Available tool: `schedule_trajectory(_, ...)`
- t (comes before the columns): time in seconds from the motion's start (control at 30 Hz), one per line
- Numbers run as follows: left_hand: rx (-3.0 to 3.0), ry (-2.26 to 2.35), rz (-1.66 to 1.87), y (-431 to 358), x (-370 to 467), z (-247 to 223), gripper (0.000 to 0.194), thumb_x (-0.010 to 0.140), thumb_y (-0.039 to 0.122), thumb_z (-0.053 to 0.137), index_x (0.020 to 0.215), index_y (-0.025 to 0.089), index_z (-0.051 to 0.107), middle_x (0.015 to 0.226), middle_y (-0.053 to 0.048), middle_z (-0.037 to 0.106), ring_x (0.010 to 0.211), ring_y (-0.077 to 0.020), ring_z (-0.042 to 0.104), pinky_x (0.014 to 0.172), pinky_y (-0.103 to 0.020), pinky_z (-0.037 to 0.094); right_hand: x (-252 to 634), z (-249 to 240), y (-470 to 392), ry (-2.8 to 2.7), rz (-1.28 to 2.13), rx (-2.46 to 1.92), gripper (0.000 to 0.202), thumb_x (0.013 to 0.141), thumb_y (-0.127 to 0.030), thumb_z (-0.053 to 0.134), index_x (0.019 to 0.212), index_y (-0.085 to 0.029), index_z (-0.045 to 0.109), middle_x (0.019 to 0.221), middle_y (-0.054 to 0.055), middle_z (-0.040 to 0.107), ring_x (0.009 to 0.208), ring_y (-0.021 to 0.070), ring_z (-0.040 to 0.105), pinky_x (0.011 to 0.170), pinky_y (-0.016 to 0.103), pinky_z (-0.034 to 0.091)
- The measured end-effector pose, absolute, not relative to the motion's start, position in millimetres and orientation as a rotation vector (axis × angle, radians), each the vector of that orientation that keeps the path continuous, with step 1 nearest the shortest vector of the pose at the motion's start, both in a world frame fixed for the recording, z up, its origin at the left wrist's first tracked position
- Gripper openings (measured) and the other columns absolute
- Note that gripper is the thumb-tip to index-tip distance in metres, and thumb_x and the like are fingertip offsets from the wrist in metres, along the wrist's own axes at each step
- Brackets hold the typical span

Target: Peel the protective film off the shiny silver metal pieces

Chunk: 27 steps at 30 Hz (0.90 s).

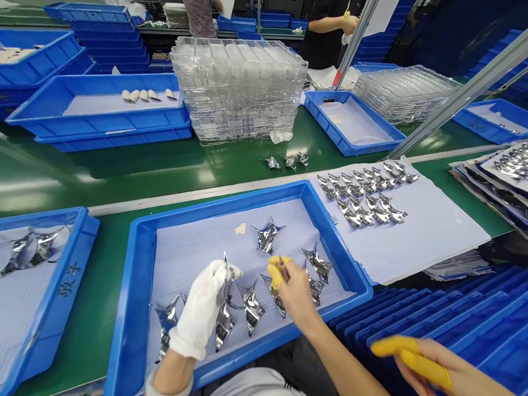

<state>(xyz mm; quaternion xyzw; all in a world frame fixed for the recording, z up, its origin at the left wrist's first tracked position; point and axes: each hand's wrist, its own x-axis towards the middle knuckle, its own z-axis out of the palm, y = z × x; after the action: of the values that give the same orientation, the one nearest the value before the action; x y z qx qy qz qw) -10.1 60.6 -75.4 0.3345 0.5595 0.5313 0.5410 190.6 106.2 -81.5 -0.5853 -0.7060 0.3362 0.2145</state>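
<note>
My left hand (200,312), in a white glove, pinches a shiny chrome part (228,278) with pointed tips above the blue tray (135,286). My right hand (295,293), with yellow finger cots, is closed to the right of it; a thin dark bit shows between its fingertips, too small to name. Between and beneath my hands, several pointed chrome pieces (251,308) lie on the tray's white paper lining. One star-shaped chrome piece (267,236) rests farther back, near a small cream scrap (240,228).
Another person's hand (427,363) with yellow finger cots reaches in at lower right, over stacked blue trays (494,325). Rows of chrome pieces (369,182) lie on white paper (437,229). Clear plastic trays (242,92) are piled behind. A metal post (470,73) slants across the right.
</note>
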Motion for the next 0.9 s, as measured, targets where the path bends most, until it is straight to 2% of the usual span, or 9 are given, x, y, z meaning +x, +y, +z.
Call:
schedule_trajectory(0.13, 0.704, 1.334, 1.240, 85, -19, -79, 0.038, 0.082, 0.054, 0.076, 0.081, 0.016, 0.072, 0.083, -0.006, 0.071, 0.082, -0.0216, 0.065, 0.086, -0.035, 0.051, 184, -108, 161, -1.993, 0.880, -1.962, 0.014, 0.098, -0.018, 0.059, 0.100, -0.012, 0.072, 0.096, 0.014, 0.074, 0.085, 0.0240, 0.071, 0.075, 0.032, 0.050)
schedule_trajectory(0.2, 0.677, 1.324, 1.233, 91, -18, -80, 0.038, 0.080, 0.053, 0.078, 0.080, 0.016, 0.073, 0.083, -0.006, 0.072, 0.082, -0.0217, 0.065, 0.085, -0.035, 0.051, 177, -117, 178, -2.022, 0.888, -2.067, 0.012, 0.098, -0.022, 0.065, 0.103, -0.012, 0.071, 0.105, 0.013, 0.073, 0.092, 0.0239, 0.071, 0.083, 0.036, 0.053)
schedule_trajectory(0.3, 0.645, 1.305, 1.229, 95, -16, -84, 0.037, 0.079, 0.053, 0.078, 0.080, 0.016, 0.075, 0.083, -0.007, 0.073, 0.082, -0.0220, 0.065, 0.084, -0.035, 0.051, 170, -127, 187, -2.055, 0.910, -2.115, 0.020, 0.100, -0.032, 0.067, 0.110, -0.014, 0.069, 0.111, 0.007, 0.072, 0.097, 0.0224, 0.070, 0.090, 0.043, 0.057)
schedule_trajectory(0.37, 0.623, 1.297, 1.227, 95, -16, -86, 0.037, 0.078, 0.052, 0.079, 0.080, 0.015, 0.075, 0.082, -0.007, 0.073, 0.082, -0.0222, 0.065, 0.084, -0.035, 0.052, 170, -131, 186, -2.069, 0.926, -2.068, 0.019, 0.100, -0.033, 0.067, 0.108, -0.015, 0.069, 0.109, 0.006, 0.072, 0.095, 0.0213, 0.070, 0.087, 0.042, 0.058)
schedule_trajectory(0.47, 0.589, 1.293, 1.228, 96, -20, -90, 0.035, 0.078, 0.050, 0.080, 0.080, 0.015, 0.075, 0.083, -0.007, 0.073, 0.083, -0.0219, 0.065, 0.085, -0.035, 0.052, 177, -134, 184, -2.061, 0.964, -1.897, 0.013, 0.096, -0.023, 0.069, 0.087, -0.015, 0.068, 0.091, 0.004, 0.070, 0.081, 0.0192, 0.067, 0.078, 0.035, 0.055)
schedule_trajectory(0.57, 0.573, 1.290, 1.233, 96, -24, -92, 0.035, 0.080, 0.051, 0.079, 0.081, 0.016, 0.075, 0.085, -0.006, 0.073, 0.085, -0.0212, 0.065, 0.086, -0.033, 0.053, 187, -129, 178, -2.014, 1.017, -1.626, 0.026, 0.092, -0.020, 0.069, 0.068, -0.018, 0.060, 0.075, 0.002, 0.064, 0.070, 0.0173, 0.061, 0.068, 0.029, 0.048)
schedule_trajectory(0.77, 0.662, 1.224, 1.215, 92, -22, -72, 0.032, 0.084, 0.049, 0.076, 0.089, 0.017, 0.076, 0.096, -0.009, 0.074, 0.092, -0.0238, 0.067, 0.090, -0.035, 0.054, 202, -91, 140, -1.837, 1.029, -1.058, 0.039, 0.101, -0.051, 0.059, 0.075, -0.022, 0.062, 0.072, 0.002, 0.065, 0.066, 0.0174, 0.060, 0.062, 0.029, 0.049)
schedule_trajectory(0.9, 0.846, 1.148, 1.134, 75, -20, -44, 0.036, 0.085, 0.055, 0.072, 0.095, 0.020, 0.077, 0.097, -0.012, 0.075, 0.089, -0.0285, 0.071, 0.076, -0.038, 0.058, 204, -71, 116, -1.732, 0.960, -0.862, 0.039, 0.103, -0.050, 0.058, 0.074, -0.023, 0.062, 0.066, 0.001, 0.063, 0.059, 0.0163, 0.057, 0.057, 0.028, 0.047)
